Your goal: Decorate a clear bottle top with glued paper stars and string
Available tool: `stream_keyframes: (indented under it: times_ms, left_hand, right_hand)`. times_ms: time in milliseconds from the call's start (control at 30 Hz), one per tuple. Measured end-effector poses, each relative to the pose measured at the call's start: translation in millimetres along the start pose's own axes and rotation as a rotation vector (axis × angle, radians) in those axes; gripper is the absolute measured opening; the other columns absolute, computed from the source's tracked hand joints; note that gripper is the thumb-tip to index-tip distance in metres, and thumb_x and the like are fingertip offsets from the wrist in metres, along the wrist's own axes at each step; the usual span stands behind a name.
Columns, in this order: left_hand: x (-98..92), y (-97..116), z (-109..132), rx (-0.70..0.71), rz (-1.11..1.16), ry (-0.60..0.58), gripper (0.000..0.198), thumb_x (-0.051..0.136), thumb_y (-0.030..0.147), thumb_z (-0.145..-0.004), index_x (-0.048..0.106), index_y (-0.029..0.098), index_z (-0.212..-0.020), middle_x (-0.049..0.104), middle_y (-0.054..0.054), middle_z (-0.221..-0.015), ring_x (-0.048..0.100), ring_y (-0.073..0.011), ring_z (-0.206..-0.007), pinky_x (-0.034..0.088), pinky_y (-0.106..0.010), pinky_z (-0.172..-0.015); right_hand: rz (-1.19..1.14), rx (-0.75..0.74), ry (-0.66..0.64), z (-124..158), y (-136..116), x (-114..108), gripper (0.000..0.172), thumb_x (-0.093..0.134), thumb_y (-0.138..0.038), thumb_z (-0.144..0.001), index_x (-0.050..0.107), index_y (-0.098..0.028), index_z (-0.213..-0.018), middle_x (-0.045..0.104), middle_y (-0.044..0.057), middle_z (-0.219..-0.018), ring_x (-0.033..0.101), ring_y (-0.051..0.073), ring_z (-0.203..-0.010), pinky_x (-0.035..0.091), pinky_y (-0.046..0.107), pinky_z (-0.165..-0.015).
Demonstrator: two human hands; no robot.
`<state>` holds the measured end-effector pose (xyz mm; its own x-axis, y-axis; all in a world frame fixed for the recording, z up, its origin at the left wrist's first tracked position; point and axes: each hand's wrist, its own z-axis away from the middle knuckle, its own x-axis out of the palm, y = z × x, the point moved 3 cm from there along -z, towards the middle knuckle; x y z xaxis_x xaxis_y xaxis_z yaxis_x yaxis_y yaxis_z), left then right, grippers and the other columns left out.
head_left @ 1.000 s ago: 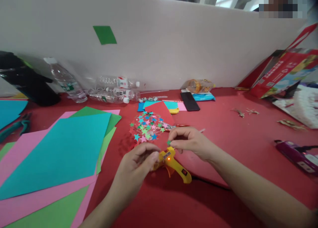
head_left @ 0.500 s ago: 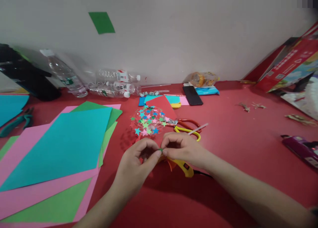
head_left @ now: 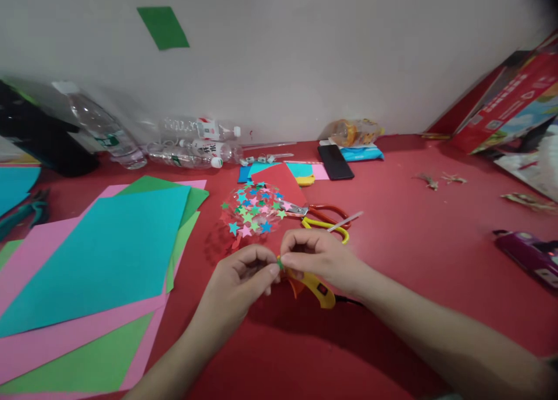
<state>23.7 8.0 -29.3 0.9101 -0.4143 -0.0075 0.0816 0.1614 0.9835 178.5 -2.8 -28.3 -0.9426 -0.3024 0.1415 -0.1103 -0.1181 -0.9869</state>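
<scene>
- Both our hands meet over the bench (head_left: pixel 414 225): left hand (head_left: pixel 238 281) and right hand (head_left: pixel 333 260) each have fingers pinched on a small green piece (head_left: pixel 279 263). Shape too small to make out.
- Yellow glue gun (head_left: pixel 317 289) lies on the bench just below our hands; our fingers hide its nose. Black cable (head_left: pixel 349 300) passes behind our right forearm.
- Containers: clear bottle (head_left: pixel 102 127) leans near the left end of the bench's back edge, beside a black object (head_left: pixel 47 135). Just right, clear bottles (head_left: pixel 178 155) lie on their sides. Orange-patterned bottle (head_left: pixel 355 132) lies farther right on that edge, touching a blue packet (head_left: pixel 361 153). We can't tell contents.
- Red carton (head_left: pixel 508 106) tilts toward the bench's back-right corner; can't identify what's inside.
- Clear dome (head_left: pixel 255 208) dotted with coloured stars sits just beyond our left hand, toward the back edge.
- In the way: scissors (head_left: pixel 304 212) right behind our right hand, translucent stick (head_left: pixel 346 221) across the handles.
- Phone (head_left: pixel 335 162) near the back edge. Paper sheets (head_left: pixel 113 243) fill the left side, pliers (head_left: pixel 21 214) beyond them. Purple device (head_left: pixel 525 252) well off to the right.
</scene>
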Motion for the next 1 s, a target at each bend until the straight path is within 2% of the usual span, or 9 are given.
stream_keyframes:
  times_ms: [200,333,400,500,567,633,767,900,1000]
  left_hand:
    - [-1.3,-3.5,1.6,-0.005,0.057,-0.017,0.012,0.068,0.029,-0.075,0.063,0.018,-0.075,0.065,0.002,-0.061,0.051,-0.0071,-0.049,0.036,-0.017,-0.045]
    - [-2.9,-4.1,1.1,0.028,0.022,-0.007,0.010,0.066,0.027,-0.077,0.064,0.018,-0.073,0.062,0.003,-0.061,0.051,-0.0070,-0.051,0.037,-0.017,-0.046]
    - [-4.8,-3.4,0.8,0.050,0.010,0.010,0.010,0.065,0.026,-0.078,0.063,0.019,-0.072,0.060,0.004,-0.059,0.050,-0.0069,-0.050,0.037,-0.017,-0.046]
    - [-11.3,-0.4,-0.3,0.105,-0.031,0.075,0.010,0.065,0.025,-0.078,0.062,0.019,-0.071,0.057,0.005,-0.057,0.047,-0.0060,-0.049,0.037,-0.017,-0.046]
    - [-17.6,1.8,-1.2,0.129,-0.077,0.135,0.010,0.065,0.026,-0.078,0.061,0.019,-0.071,0.055,0.006,-0.056,0.044,-0.0056,-0.048,0.035,-0.016,-0.045]
    - [-23.8,3.4,-2.2,0.136,-0.101,0.181,0.011,0.065,0.028,-0.078,0.061,0.019,-0.072,0.055,0.006,-0.054,0.043,-0.0060,-0.046,0.033,-0.017,-0.043]
    - [-32.4,5.4,-3.5,0.166,-0.120,0.222,0.010,0.064,0.029,-0.079,0.061,0.019,-0.077,0.054,0.006,-0.052,0.043,-0.0070,-0.046,0.033,-0.017,-0.042]
    - [-36.7,6.3,-4.6,0.190,-0.133,0.239,0.011,0.065,0.030,-0.080,0.061,0.019,-0.079,0.055,0.005,-0.052,0.045,-0.0075,-0.048,0.035,-0.018,-0.045]
    - [-39.4,8.9,-5.2,0.205,-0.105,0.243,0.012,0.065,0.030,-0.080,0.061,0.019,-0.077,0.054,0.006,-0.052,0.045,-0.0073,-0.047,0.035,-0.018,-0.044]
  right_hand:
    - [-0.036,-0.014,0.027,0.1,2.3,4.0,0.015,0.064,-0.029,-0.078,0.058,-0.017,-0.072,0.055,-0.005,-0.060,0.050,0.008,-0.053,0.038,0.020,-0.051]
    - [0.085,-0.071,0.082,0.9,-0.3,4.1,0.014,0.060,-0.028,-0.082,0.055,-0.018,-0.074,0.054,-0.005,-0.063,0.049,0.009,-0.055,0.039,0.022,-0.053]
    - [0.286,-0.129,0.102,1.6,-4.3,-2.6,0.014,0.058,-0.030,-0.085,0.058,-0.019,-0.076,0.056,-0.003,-0.069,0.051,0.010,-0.061,0.039,0.023,-0.057]
    - [0.787,-0.190,0.161,4.2,-13.5,-19.3,0.022,0.057,-0.036,-0.089,0.061,-0.019,-0.075,0.059,0.001,-0.077,0.052,0.013,-0.070,0.037,0.026,-0.062]
    - [1.051,-0.138,0.151,6.5,-17.5,-27.3,0.029,0.062,-0.041,-0.086,0.059,-0.018,-0.068,0.058,0.002,-0.071,0.048,0.013,-0.063,0.032,0.027,-0.058]
    - [1.178,-0.010,0.089,9.7,-16.7,-29.2,0.035,0.066,-0.046,-0.081,0.057,-0.018,-0.061,0.056,0.002,-0.063,0.041,0.011,-0.053,0.024,0.028,-0.051]
    - [1.189,0.171,0.028,18.5,-3.8,-20.8,0.032,0.071,-0.043,-0.073,0.055,-0.019,-0.060,0.055,0.002,-0.065,0.037,0.011,-0.051,0.019,0.028,-0.050]
    - [1.144,0.141,0.023,22.8,12.8,-19.3,0.015,0.068,-0.026,-0.070,0.055,-0.019,-0.068,0.058,0.004,-0.074,0.044,0.014,-0.060,0.021,0.028,-0.054]
    - [1.060,0.150,-0.022,19.2,21.5,-26.4,0.012,0.066,-0.019,-0.066,0.054,-0.018,-0.065,0.056,0.001,-0.068,0.044,0.012,-0.058,0.021,0.027,-0.053]
